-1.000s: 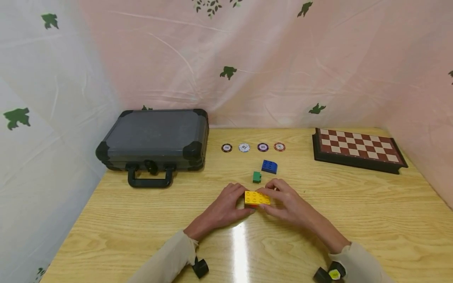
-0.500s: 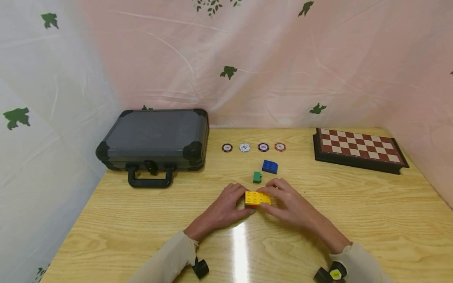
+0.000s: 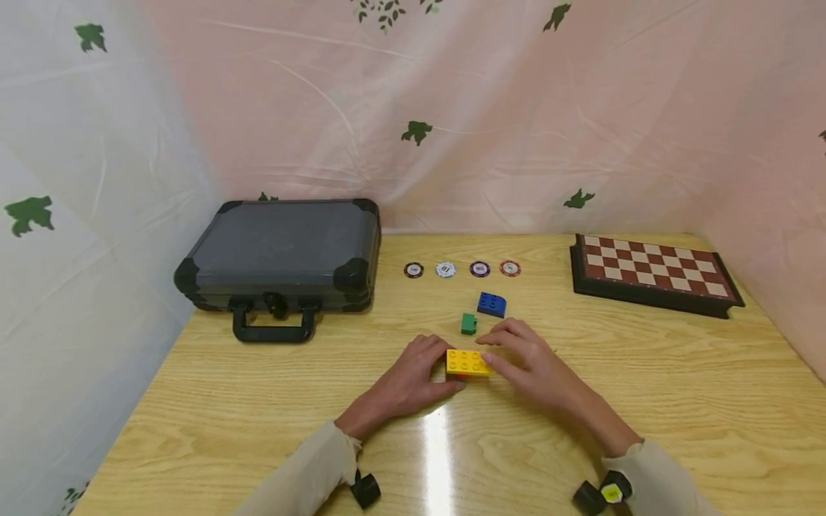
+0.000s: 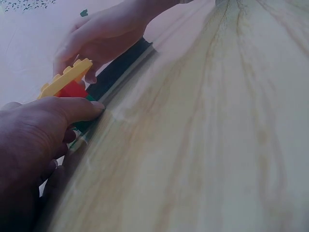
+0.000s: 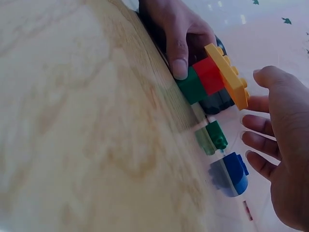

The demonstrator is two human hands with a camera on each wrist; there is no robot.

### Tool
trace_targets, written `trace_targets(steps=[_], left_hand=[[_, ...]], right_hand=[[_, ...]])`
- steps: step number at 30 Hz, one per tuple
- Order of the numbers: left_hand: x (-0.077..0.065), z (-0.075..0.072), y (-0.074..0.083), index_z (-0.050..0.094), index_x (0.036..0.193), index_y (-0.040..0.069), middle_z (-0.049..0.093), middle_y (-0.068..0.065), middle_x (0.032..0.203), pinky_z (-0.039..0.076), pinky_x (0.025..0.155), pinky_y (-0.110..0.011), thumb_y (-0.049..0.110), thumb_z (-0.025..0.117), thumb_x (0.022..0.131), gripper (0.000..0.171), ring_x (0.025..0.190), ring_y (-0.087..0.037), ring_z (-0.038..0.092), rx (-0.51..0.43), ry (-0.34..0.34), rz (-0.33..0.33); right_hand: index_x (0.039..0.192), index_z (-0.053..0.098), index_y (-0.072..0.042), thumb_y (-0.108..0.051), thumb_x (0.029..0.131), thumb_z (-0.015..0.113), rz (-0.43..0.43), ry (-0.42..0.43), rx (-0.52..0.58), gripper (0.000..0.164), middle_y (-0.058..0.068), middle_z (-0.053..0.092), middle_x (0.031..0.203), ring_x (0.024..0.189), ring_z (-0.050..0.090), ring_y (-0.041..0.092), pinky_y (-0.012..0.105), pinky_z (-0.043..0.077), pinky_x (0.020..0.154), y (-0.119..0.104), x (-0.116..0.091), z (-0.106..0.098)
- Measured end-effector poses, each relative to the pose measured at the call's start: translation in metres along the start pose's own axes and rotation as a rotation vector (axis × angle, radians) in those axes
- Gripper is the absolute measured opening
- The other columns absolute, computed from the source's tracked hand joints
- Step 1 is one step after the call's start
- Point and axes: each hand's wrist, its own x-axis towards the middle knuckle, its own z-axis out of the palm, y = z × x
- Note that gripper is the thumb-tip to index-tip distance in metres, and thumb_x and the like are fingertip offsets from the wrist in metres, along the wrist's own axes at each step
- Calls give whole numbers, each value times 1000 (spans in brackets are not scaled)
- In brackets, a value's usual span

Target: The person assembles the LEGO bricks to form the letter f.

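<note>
A small stack of toy building bricks stands on the table: a thin yellow brick (image 3: 462,361) on a red brick (image 5: 208,76), with a green brick (image 5: 191,88) at the bottom. My left hand (image 3: 413,374) grips the stack low at its left side, thumb against the green brick in the right wrist view. The yellow brick juts out to the right past the red one. My right hand (image 3: 538,369) is at that end, fingers apart and loosely bent, holding nothing. Beyond the stack lie a small green brick (image 3: 468,324) and a blue brick (image 3: 492,304) with a rounded end.
Poker chips (image 3: 445,269) lie in a row behind the bricks. At back left is a grey case (image 3: 284,244) with its handle (image 3: 274,334) toward me. A checkered board box (image 3: 654,269) rests at back right. A patterned cloth (image 3: 310,115) hangs behind the table (image 3: 226,416).
My right hand has let go of the yellow brick, its fingers spreading and shifting slightly away and back. My left hand and the stack have stayed in place.
</note>
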Motion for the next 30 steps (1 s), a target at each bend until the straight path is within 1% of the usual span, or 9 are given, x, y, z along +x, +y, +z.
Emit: trace_targets(steps=[4, 8, 17, 23, 26, 30], left_hand=[[0, -1, 0, 66, 122, 11, 62, 0, 116, 44, 98, -37, 33, 81, 92, 40, 108, -18, 51, -1, -2, -4], [0, -1, 1, 66, 122, 11, 63, 0, 117, 44, 99, -38, 33, 80, 92, 40, 108, -18, 51, 1, -3, -7], [0, -1, 1, 66, 121, 11, 63, 0, 118, 44, 99, -38, 33, 79, 93, 39, 109, -18, 52, 0, -10, -16], [0, -1, 1, 66, 121, 11, 63, 0, 116, 44, 99, -38, 33, 80, 93, 39, 108, -18, 52, 4, -4, -3], [0, -1, 1, 66, 121, 11, 63, 0, 115, 44, 98, -38, 33, 80, 92, 39, 107, -18, 52, 8, 3, 10], [-1, -1, 1, 66, 121, 11, 63, 0, 114, 44, 97, -38, 33, 81, 92, 40, 106, -18, 52, 8, 7, 14]], right_hand=[[117, 74, -8, -8, 101, 67, 31, 39, 6, 18, -3, 61, 117, 110, 54, 17, 39, 51, 93, 7, 2, -1], [116, 74, -6, -6, 101, 67, 55, 58, 22, 17, -1, 61, 114, 107, 55, 18, 40, 51, 92, 12, 5, -2], [119, 72, -5, -11, 101, 68, 119, 35, 31, 20, 2, 61, 114, 108, 54, 21, 44, 49, 93, 20, 12, 5], [124, 70, -4, -11, 100, 69, 151, 24, 33, 25, 6, 62, 119, 110, 54, 23, 47, 48, 94, 23, 17, 9], [126, 70, -4, -12, 100, 70, 149, 36, 28, 27, 6, 62, 121, 107, 54, 22, 44, 49, 91, 25, 19, 12], [126, 69, -3, -11, 98, 72, 121, 59, 5, 29, 7, 63, 119, 104, 54, 22, 42, 48, 88, 28, 21, 15]])
